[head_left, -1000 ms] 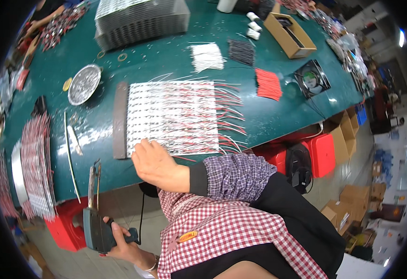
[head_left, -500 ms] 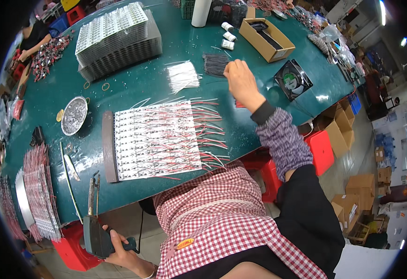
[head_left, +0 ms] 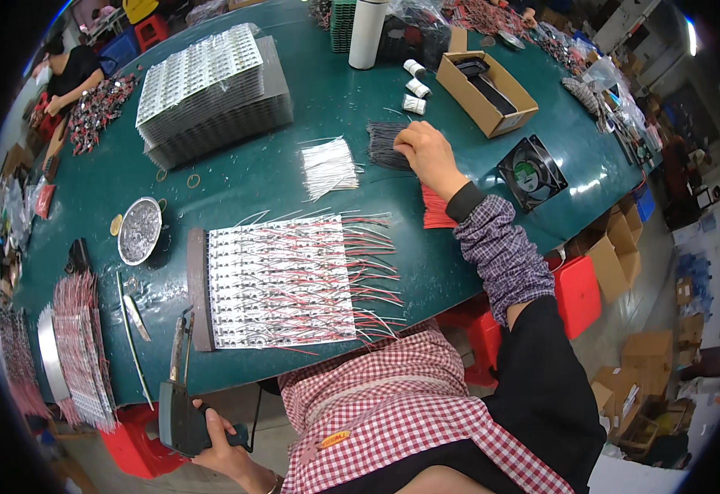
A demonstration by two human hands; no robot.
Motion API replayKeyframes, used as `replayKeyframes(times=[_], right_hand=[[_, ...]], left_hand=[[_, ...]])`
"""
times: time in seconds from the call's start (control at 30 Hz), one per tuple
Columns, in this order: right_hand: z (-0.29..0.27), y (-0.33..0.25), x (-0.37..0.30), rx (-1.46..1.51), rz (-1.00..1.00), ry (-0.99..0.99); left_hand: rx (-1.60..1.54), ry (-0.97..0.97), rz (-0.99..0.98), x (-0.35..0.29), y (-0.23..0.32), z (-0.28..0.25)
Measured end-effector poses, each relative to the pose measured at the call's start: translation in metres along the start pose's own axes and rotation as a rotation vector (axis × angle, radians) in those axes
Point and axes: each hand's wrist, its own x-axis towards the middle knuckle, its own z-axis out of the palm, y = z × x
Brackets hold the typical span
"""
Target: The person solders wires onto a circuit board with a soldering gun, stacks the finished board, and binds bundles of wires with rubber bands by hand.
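Note:
My left hand (head_left: 221, 449), low on the left, is wrapped round the handle of a dark soldering gun (head_left: 180, 420). Its metal tip points up at the table's front edge, beside a white circuit board panel (head_left: 277, 284). Rows of red, white and dark wires cover that panel and stick out past its right side. My right hand (head_left: 432, 160) is pinched at the right edge of a pile of black wires (head_left: 386, 144); what its fingertips hold is too small to make out. Left of it lies a bundle of white wires (head_left: 329, 169), and beneath the wrist a bundle of red wires (head_left: 436, 210).
A brown bar (head_left: 199, 288) borders the panel's left side. Left of it are a metal bowl (head_left: 140, 230) and wired boards (head_left: 80, 354). Farther back stand stacked panels (head_left: 212, 99), an open carton (head_left: 491, 99) and a small fan (head_left: 533, 173). Another person (head_left: 72, 74) sits far left.
The view has shifted, so the table sits lower in the picture. More of the red wires shows beneath my right wrist. My right hand stays pinched by the black wires; my left keeps the soldering gun.

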Motion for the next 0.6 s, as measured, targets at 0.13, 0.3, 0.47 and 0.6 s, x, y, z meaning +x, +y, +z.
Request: replayKeyframes(times=[0.13,0.3,0.47,0.6], right_hand=[[0.002,0.006,0.003,-0.029,-0.005,-0.037],[-0.016,-0.006,-0.008,0.036,0.049,-0.037],[-0.011,-0.011,-0.018,0.105,-0.037,-0.182],[0.006,-0.018,-0.020,0.034,-0.166,-0.235]], left_hand=[[0.023,-0.063,-0.015,0.003,0.000,0.007],[-0.002,-0.042,0.036,0.004,0.006,0.021],[-0.031,-0.097,0.011,0.009,-0.003,0.023],[-0.041,-0.116,0.014,0.009,0.002,0.027]])
